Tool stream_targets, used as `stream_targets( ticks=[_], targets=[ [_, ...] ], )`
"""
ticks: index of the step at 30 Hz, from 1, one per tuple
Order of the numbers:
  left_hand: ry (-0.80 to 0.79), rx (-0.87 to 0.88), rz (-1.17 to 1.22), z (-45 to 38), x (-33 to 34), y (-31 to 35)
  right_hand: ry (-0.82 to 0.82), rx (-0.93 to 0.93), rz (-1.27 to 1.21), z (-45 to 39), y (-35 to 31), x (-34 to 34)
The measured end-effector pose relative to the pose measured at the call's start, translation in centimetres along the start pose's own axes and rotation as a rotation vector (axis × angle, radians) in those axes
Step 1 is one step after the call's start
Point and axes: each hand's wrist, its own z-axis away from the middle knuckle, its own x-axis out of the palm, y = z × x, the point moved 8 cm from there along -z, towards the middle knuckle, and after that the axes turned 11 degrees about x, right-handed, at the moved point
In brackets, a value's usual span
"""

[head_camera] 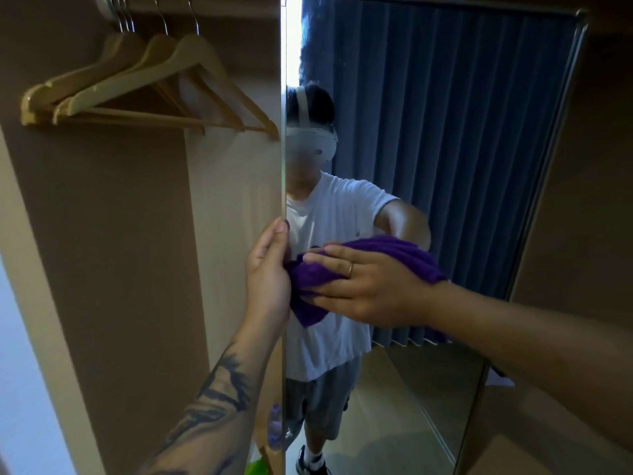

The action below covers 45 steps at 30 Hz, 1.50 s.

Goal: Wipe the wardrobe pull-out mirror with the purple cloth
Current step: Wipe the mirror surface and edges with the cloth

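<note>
Our left hand (269, 269) grips the near edge of the pull-out mirror (445, 149), while our right hand (370, 286) presses the purple cloth (308, 275) flat against its glass; wooden hangers (144, 84) hang left.

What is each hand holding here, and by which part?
The left hand grips the mirror by its near vertical edge. The right hand presses the purple cloth flat against the glass, fingers straight.

Left forearm (219, 399): bare, dark tattoo work along it.
Right hand (370, 286): thin ring (350, 270) on one finger.
Right forearm: bare, no sleeve.
Reflection: white headset, white short-sleeved T-shirt, grey shorts, dark shoes with white socks.
</note>
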Motion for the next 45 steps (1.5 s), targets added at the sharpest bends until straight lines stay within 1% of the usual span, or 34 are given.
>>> stream_targets(
  ticks=[1,4,5,6,7,8,10,12,13,14,15,17,18,19,20,21,23,24,25,26,27,29,31,32,33,35,37,38,39,41,42,43,44,45],
  targets=[
    [-0.015,-0.003,0.032,0.0,0.1,0.0,0.026,0.038,0.002,-0.5,1.5,-0.4],
    [-0.068,0.022,0.063,-0.3,0.5,0.0,0.155,0.374,0.021,-1.3,6.9,-1.8],
    [-0.062,0.022,0.046,-0.2,0.3,0.0,0.175,0.46,0.024,-1.1,7.1,-1.9],
    [-0.05,0.013,0.034,-0.2,0.0,-0.1,0.19,0.507,0.006,-0.8,6.1,-1.7],
    [-0.046,-0.008,0.029,0.0,-0.2,-0.2,0.199,0.509,-0.026,-0.4,4.3,-1.2],
    [-0.045,-0.03,0.02,0.3,-0.4,-0.4,0.199,0.454,-0.055,0.1,1.9,-0.6],
    [-0.044,-0.057,-0.022,1.0,-1.0,-0.7,0.129,0.238,-0.096,1.0,-2.5,0.6],
    [-0.047,-0.072,-0.04,1.7,-1.2,-0.7,0.045,0.083,-0.1,1.3,-3.1,1.2],
    [-0.043,-0.08,-0.031,1.9,-1.3,-0.8,0.056,0.073,-0.094,1.0,-2.1,1.0],
    [-0.041,-0.08,-0.005,2.0,-1.4,-1.0,0.083,0.11,-0.088,0.5,-0.6,0.6],
    [-0.048,-0.071,0.022,2.0,-1.6,-1.0,0.121,0.187,-0.079,0.1,1.2,0.1],
    [-0.064,-0.054,0.035,2.2,-1.6,-0.8,0.191,0.411,-0.047,-0.1,4.5,-0.5],
    [-0.062,-0.05,0.026,2.3,-1.6,-0.8,0.212,0.518,-0.04,0.1,5.1,-0.6],
    [-0.062,-0.053,0.016,2.5,-1.7,-0.8,0.221,0.58,-0.044,0.5,4.6,-0.4],
    [-0.055,-0.065,0.005,2.7,-1.9,-0.9,0.218,0.567,-0.062,0.9,3.1,0.1],
    [-0.045,-0.079,-0.01,2.9,-2.3,-1.2,0.205,0.478,-0.083,1.4,0.8,0.7],
    [-0.034,-0.121,-0.048,3.4,-3.1,-1.7,0.108,0.227,-0.104,2.4,-3.2,1.6],
    [-0.04,-0.138,-0.061,3.7,-3.4,-1.9,0.058,0.132,-0.095,2.8,-3.7,1.9],
    [-0.05,-0.141,-0.065,3.8,-3.6,-2.2,0.045,0.09,-0.076,2.8,-3.3,1.9],
    [-0.05,-0.137,-0.06,3.8,-3.7,-2.2,0.059,0.105,-0.065,2.5,-2.3,1.7],
    [-0.051,-0.129,-0.055,3.9,-3.7,-2.2,0.094,0.162,-0.065,2.1,-1.0,1.3],
    [-0.065,-0.122,-0.037,4.1,-3.5,-2.2,0.172,0.343,-0.068,2.0,1.2,0.8],
    [-0.077,-0.129,-0.014,4.3,-3.3,-2.2,0.227,0.505,-0.093,2.3,1.0,0.8],
    [-0.071,-0.134,-0.012,4.5,-3.4,-2.2,0.234,0.533,-0.106,2.6,0.0,1.2],
    [-0.064,-0.136,-0.019,4.6,-3.5,-2.3,0.229,0.513,-0.114,2.9,-1.5,1.7],
    [-0.051,-0.153,-0.024,4.8,-3.5,-2.4,0.159,0.35,-0.131,3.0,-4.4,2.5],
    [-0.044,-0.162,-0.022,4.7,-3.6,-2.5,0.097,0.168,-0.115,3.0,-4.7,2.6],
    [-0.052,-0.157,-0.018,4.7,-3.5,-2.4,0.106,0.146,-0.106,2.7,-3.7,2.3],
    [-0.066,-0.151,-0.012,4.6,-3.4,-2.4,0.137,0.193,-0.099,2.4,-2.0,1.9],
    [-0.071,-0.151,-0.002,4.7,-3.3,-2.2,0.227,0.446,-0.072,2.1,1.9,1.2],
    [-0.059,-0.155,0.001,4.8,-3.3,-2.1,0.253,0.565,-0.064,2.1,2.8,1.1],
    [-0.054,-0.156,0.005,4.9,-3.4,-2.2,0.259,0.621,-0.07,2.2,2.6,1.3],
    [-0.057,-0.157,0.007,4.9,-3.5,-2.4,0.251,0.608,-0.079,2.3,1.3,1.6],
    [-0.068,-0.161,0.0,4.9,-3.6,-2.6,0.233,0.541,-0.096,2.5,-0.6,2.1]
  ],
)
